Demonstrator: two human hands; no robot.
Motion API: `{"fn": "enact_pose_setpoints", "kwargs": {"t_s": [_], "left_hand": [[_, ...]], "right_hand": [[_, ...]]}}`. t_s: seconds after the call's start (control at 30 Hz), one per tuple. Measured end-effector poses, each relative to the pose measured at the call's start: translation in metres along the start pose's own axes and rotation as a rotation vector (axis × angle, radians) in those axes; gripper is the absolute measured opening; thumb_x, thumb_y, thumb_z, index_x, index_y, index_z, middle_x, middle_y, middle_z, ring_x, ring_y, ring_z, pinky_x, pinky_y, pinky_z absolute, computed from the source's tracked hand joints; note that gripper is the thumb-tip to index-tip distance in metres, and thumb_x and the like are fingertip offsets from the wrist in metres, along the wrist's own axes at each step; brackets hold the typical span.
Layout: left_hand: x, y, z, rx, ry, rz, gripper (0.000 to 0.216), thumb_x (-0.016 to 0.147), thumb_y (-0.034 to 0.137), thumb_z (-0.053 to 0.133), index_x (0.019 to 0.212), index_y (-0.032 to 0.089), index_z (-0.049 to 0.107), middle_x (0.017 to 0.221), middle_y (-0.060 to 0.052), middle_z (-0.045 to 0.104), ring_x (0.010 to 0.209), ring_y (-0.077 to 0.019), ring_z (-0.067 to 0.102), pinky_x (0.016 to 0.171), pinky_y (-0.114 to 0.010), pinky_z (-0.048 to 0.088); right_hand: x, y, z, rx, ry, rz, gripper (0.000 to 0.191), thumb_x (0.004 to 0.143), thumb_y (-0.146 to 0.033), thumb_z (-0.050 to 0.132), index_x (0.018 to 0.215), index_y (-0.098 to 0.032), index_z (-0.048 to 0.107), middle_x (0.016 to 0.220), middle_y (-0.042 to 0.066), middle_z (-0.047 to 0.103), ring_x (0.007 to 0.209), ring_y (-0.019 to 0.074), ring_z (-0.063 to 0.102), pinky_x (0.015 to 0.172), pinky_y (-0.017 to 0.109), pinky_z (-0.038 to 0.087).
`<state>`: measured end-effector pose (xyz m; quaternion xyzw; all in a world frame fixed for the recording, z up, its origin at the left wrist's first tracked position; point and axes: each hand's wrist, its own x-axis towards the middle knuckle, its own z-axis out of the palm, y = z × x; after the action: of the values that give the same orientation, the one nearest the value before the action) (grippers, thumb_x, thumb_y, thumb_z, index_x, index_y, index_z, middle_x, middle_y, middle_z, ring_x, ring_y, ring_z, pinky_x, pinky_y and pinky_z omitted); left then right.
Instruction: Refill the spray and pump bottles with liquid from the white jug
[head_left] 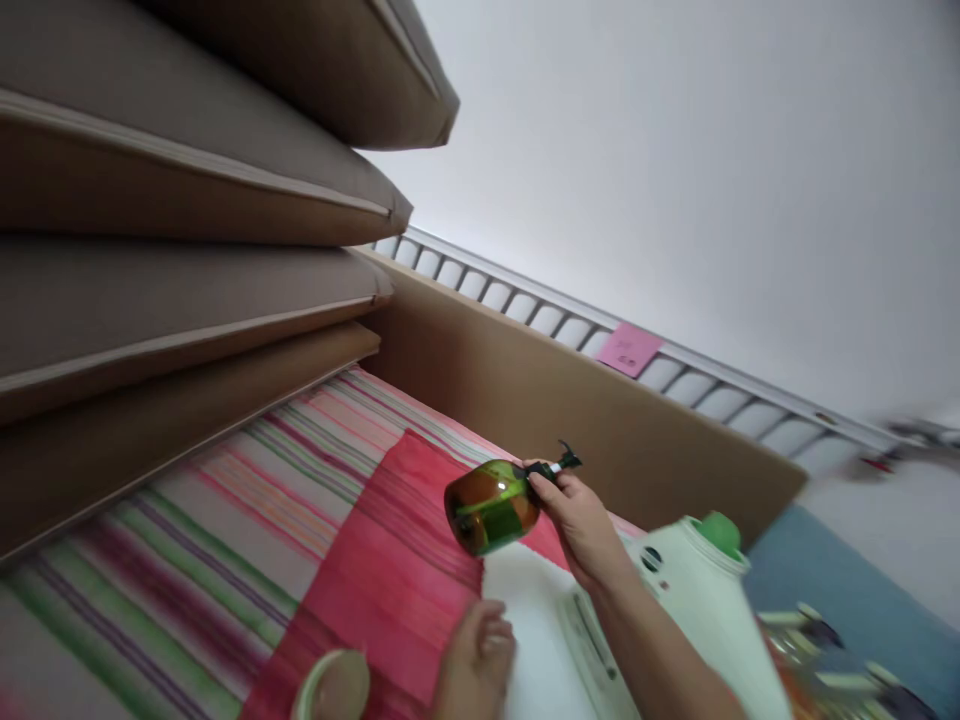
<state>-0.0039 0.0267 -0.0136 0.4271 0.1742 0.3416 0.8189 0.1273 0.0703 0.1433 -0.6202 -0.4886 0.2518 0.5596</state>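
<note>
My right hand [581, 520] grips the neck of a green pump bottle [491, 505] and holds it tipped on its side above a pink-red cloth [390, 580], the black pump head pointing right. My left hand [472, 660] is at the bottom edge, fingers curled down against the edge of the cloth beside a white sheet [529, 610]. Next to that hand lies a roll of tape [334, 688]. Whether the left fingers grip the cloth is unclear.
A striped bedcover [225, 500] lies under the cloth. Stacked brown cushions [187, 250] fill the left. A brown board [562, 400] and a white rail with a pink sticky note [628, 350] run along the wall. A pale green appliance with a green cap [697, 590] stands at right.
</note>
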Motion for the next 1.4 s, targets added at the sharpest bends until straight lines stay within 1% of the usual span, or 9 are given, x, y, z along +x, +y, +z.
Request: {"fn": "enact_pose_setpoints", "kwargs": {"t_s": [0.1, 0.27, 0.43, 0.6, 0.77, 0.93, 1.17, 1.23, 1.4], "left_hand": [[0.0, 0.015, 0.009, -0.339, 0.212, -0.089, 0.046, 0.082, 0.056, 0.052, 0.111, 0.02, 0.056, 0.118, -0.012, 0.058, 0.102, -0.0244, 0.057, 0.072, -0.033, 0.05], [-0.024, 0.026, 0.033, -0.618, -0.145, -0.101, 0.055, 0.084, 0.063, 0.044, 0.123, 0.025, 0.051, 0.127, -0.013, 0.056, 0.109, -0.0293, 0.056, 0.081, -0.046, 0.049], [-0.039, 0.008, 0.043, -0.616, -0.035, -0.191, 0.05, 0.083, 0.051, 0.056, 0.126, 0.027, 0.049, 0.115, -0.011, 0.065, 0.096, -0.0272, 0.063, 0.079, -0.044, 0.048], [-0.04, 0.009, 0.045, -0.429, 0.053, 0.101, 0.048, 0.078, 0.039, 0.066, 0.122, 0.024, 0.051, 0.122, -0.009, 0.06, 0.111, -0.0271, 0.056, 0.093, -0.04, 0.042], [-0.035, 0.015, 0.044, -0.251, 0.147, 0.206, 0.051, 0.076, 0.038, 0.067, 0.122, 0.025, 0.048, 0.124, -0.008, 0.056, 0.119, -0.0291, 0.048, 0.099, -0.041, 0.039], [-0.031, 0.014, 0.038, -0.08, 0.199, 0.328, 0.062, 0.067, 0.031, 0.077, 0.122, 0.024, 0.048, 0.119, -0.008, 0.059, 0.117, -0.0283, 0.05, 0.099, -0.037, 0.039], [-0.039, 0.026, 0.043, -0.555, -0.02, 0.014, 0.043, 0.085, 0.044, 0.056, 0.121, 0.021, 0.053, 0.114, -0.011, 0.064, 0.11, -0.0299, 0.056, 0.09, -0.042, 0.045], [-0.039, 0.026, 0.044, -0.59, -0.025, 0.013, 0.041, 0.085, 0.043, 0.056, 0.119, 0.021, 0.054, 0.114, -0.011, 0.064, 0.109, -0.0293, 0.057, 0.09, -0.042, 0.045], [-0.04, 0.025, 0.045, -0.458, 0.054, 0.194, 0.045, 0.079, 0.036, 0.065, 0.121, 0.025, 0.052, 0.119, -0.008, 0.061, 0.112, -0.0273, 0.055, 0.093, -0.04, 0.043]], "right_hand": [[-0.05, -0.026, -0.038, 0.056, 0.041, 0.029, 0.046, 0.065, -0.048, 0.074, 0.097, -0.016, 0.068, 0.096, 0.007, 0.072, 0.095, 0.0261, 0.063, 0.089, 0.037, 0.046], [-0.114, -0.017, -0.059, 0.088, 0.097, 0.095, 0.042, 0.06, -0.045, 0.078, 0.091, -0.018, 0.07, 0.094, 0.006, 0.072, 0.098, 0.0278, 0.061, 0.09, 0.038, 0.045], [-0.15, 0.02, -0.045, 0.238, 0.182, 0.152, 0.042, 0.067, -0.042, 0.075, 0.102, -0.022, 0.064, 0.105, 0.003, 0.069, 0.108, 0.025, 0.057, 0.096, 0.037, 0.041], [-0.151, 0.038, -0.031, 0.413, 0.383, 0.149, 0.036, 0.068, -0.044, 0.075, 0.094, -0.023, 0.061, 0.088, -0.003, 0.067, 0.092, 0.0207, 0.059, 0.081, 0.03, 0.045], [-0.143, 0.034, -0.025, 0.453, 0.398, 0.123, 0.029, 0.07, -0.042, 0.074, 0.087, -0.022, 0.062, 0.078, -0.003, 0.065, 0.081, 0.0196, 0.058, 0.072, 0.028, 0.046], [-0.138, 0.029, -0.021, 0.473, 0.403, 0.137, 0.031, 0.071, -0.046, 0.071, 0.086, -0.021, 0.063, 0.081, 0.0, 0.068, 0.086, 0.0223, 0.06, 0.08, 0.033, 0.046], [-0.136, 0.009, -0.031, 0.483, 0.139, 0.085, 0.037, 0.063, -0.043, 0.078, 0.091, -0.022, 0.067, 0.1, 0.006, 0.069, 0.104, 0.0261, 0.055, 0.094, 0.039, 0.04], [-0.136, 0.009, -0.034, 0.47, 0.082, 0.075, 0.039, 0.067, -0.045, 0.076, 0.099, -0.024, 0.065, 0.104, 0.005, 0.067, 0.104, 0.0246, 0.055, 0.092, 0.039, 0.04], [-0.137, 0.02, -0.042, 0.348, 0.355, 0.079, 0.034, 0.064, -0.045, 0.079, 0.084, -0.024, 0.06, 0.077, -0.005, 0.063, 0.081, 0.0154, 0.054, 0.081, 0.029, 0.039]]}}
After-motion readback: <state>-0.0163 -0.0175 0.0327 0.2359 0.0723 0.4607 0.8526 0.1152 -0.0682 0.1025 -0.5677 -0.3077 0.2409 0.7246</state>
